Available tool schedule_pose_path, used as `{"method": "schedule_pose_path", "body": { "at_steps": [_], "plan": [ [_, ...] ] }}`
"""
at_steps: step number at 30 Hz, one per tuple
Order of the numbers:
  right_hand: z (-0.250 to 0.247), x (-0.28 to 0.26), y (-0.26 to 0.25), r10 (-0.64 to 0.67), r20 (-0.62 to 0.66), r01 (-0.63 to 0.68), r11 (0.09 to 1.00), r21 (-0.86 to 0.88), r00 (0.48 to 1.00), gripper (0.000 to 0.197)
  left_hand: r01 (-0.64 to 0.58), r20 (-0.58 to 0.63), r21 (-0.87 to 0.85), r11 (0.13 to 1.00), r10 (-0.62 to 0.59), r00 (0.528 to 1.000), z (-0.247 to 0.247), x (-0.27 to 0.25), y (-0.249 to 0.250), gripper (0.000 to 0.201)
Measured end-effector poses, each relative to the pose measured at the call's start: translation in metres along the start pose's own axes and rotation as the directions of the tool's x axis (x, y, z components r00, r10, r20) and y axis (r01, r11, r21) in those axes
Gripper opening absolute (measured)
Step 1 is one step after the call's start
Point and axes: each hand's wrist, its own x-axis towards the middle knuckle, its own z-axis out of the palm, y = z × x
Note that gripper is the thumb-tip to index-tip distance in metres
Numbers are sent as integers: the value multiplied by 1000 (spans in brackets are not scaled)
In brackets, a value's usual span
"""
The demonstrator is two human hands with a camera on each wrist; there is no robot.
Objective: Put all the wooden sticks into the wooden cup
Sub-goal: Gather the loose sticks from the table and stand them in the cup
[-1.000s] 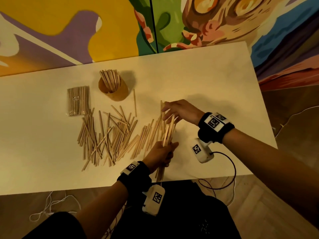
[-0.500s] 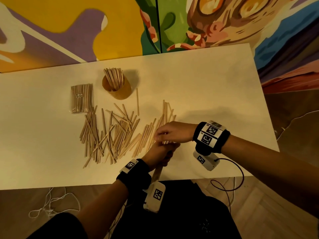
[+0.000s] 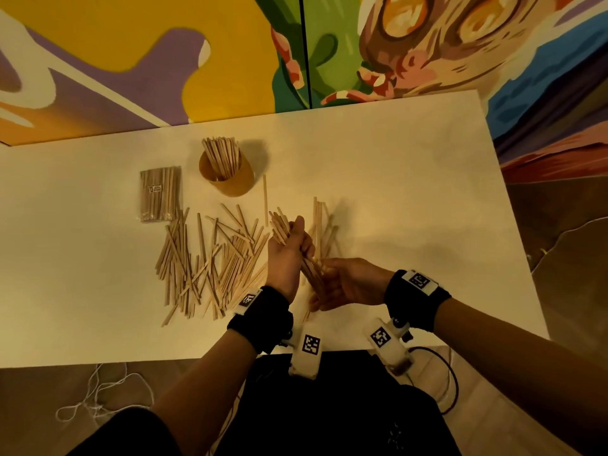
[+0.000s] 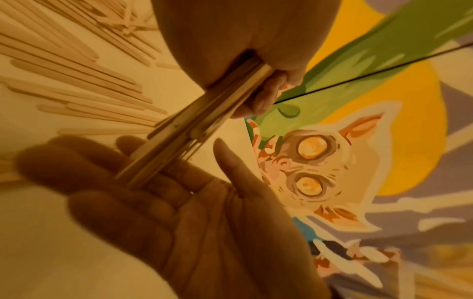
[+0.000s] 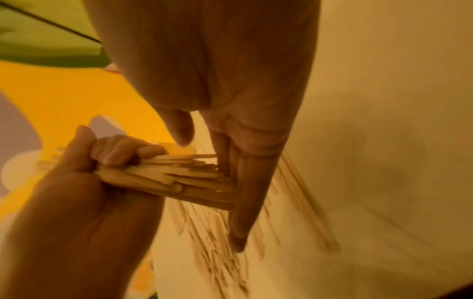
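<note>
My left hand grips a bundle of wooden sticks above the table's middle, tilted with its upper end toward the wooden cup. My right hand is open, its flat fingers pressed against the bundle's lower ends. The left wrist view shows my left hand curled round the bundle and my right hand's palm under it. In the right wrist view the straight fingers meet the stick ends. The cup holds several upright sticks. Many loose sticks lie left of my hands.
A wrapped pack of sticks lies left of the cup. One single stick lies right of the cup, and a few sticks lie behind my hands. The white table is bare on its right half. A painted wall stands behind.
My left hand has lifted the bundle off the table and tilted it up. My right hand has come off the bundle's top and now presses flat against its lower ends.
</note>
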Motion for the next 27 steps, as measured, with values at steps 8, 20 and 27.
{"method": "schedule_pose_path", "body": {
  "at_steps": [8,20,27],
  "plan": [
    [-3,1,-6,-28,19,27,998,50,999,41,-47,47,144,988,41,998,6,2,2,39],
    [11,-21,-53,-670,-42,283,369,-885,741,45,109,235,703,702,-374,897,-13,-9,1,9],
    [14,-12,-45,-680,-39,369,443,-817,732,22,119,302,693,711,-435,848,-10,-6,7,10]
  ]
}}
